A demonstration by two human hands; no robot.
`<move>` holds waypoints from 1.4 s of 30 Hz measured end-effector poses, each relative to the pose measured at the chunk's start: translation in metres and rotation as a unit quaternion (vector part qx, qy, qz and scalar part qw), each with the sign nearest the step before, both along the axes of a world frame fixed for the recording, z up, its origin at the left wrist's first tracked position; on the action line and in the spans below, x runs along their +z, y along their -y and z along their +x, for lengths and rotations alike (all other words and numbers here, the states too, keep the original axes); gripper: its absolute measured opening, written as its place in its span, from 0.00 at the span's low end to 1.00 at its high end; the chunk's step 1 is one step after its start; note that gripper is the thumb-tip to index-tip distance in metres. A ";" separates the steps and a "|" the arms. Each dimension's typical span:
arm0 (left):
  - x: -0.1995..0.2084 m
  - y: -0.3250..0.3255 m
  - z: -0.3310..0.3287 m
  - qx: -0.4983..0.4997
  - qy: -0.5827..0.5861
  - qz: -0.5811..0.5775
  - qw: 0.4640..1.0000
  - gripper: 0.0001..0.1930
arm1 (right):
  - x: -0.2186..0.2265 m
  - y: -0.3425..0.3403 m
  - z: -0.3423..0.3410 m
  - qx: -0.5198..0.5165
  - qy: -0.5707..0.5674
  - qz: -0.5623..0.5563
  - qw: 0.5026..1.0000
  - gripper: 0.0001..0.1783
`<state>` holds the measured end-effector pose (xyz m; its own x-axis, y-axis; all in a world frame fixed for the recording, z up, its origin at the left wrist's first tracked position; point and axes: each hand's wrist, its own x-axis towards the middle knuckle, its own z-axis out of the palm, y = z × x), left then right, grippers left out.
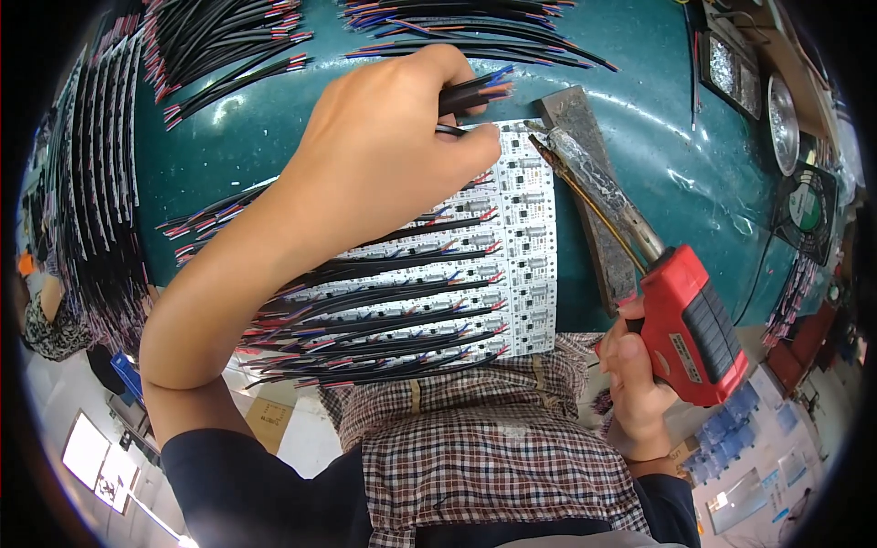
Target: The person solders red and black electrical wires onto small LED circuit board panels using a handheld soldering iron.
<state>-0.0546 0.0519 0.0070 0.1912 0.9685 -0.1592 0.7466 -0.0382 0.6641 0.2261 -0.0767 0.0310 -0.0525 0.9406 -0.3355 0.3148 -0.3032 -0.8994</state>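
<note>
My left hand (402,119) is closed around a small bunch of black cables (470,94), whose blue and brown wire ends stick out to the right. It hovers above the top end of a white circuit board panel (530,247), and my forearm hides part of the panel. Rows of black cables (438,285) lie across the panel, their red and blue ends at its component strip. In my right hand (637,379) is a red and black soldering gun (690,324). Its tip points up and left, close to the panel's upper right corner.
A dark metal bar (598,219) lies along the panel's right side on the green table mat (676,173). More cable bundles (228,41) lie at the far left, and others (466,27) at the far middle. A small fan (804,208) and a round metal dish (782,123) stand at right.
</note>
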 end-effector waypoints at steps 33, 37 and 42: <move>0.001 0.031 0.008 0.033 0.037 0.058 0.997 0.11 | 0.000 0.009 0.003 0.011 0.017 -0.015 1.000 0.20; -0.004 0.032 0.009 0.018 0.002 0.112 0.993 0.12 | 0.002 0.005 0.005 0.043 0.017 -0.019 0.999 0.19; -0.008 0.033 0.010 0.017 -0.008 0.120 0.993 0.13 | 0.002 0.006 0.007 0.046 0.059 -0.081 0.994 0.16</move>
